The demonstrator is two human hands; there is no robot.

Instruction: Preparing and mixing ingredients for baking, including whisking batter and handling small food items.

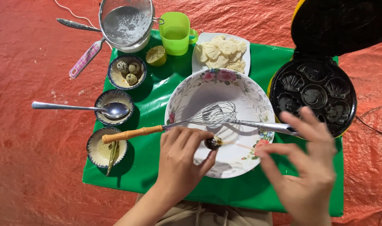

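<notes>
While the left hand [180, 161] pinches a small dark speckled egg [212, 143] between thumb and fingertips over the near rim of the floral bowl [245, 98], the right hand [306, 167] hangs just beside it with fingers spread wide and loose, gripping nothing; it is blurred. A pale thread of liquid seems to trail from the egg towards the right hand, above the bowl's white inside. Across the bowl lies a whisk [212, 115] with a wooden handle pointing left, and a metal utensil [266, 126] rests on the right rim. All this sits on a green mat [149, 165] over a red-orange sheet [32, 175]. To the left stand three small dishes in a row: the nearest one holds a pale liquid [99, 150], the middle one a spoon [111, 110], the far one more speckled eggs [128, 72]. On the right an open black mould iron [312, 96] shows shaped hollows. Farther back are a plate of pale chips [222, 52], a lime half [156, 55], a green cup [175, 31] and a sieve [126, 23] set on a white pot.
</notes>
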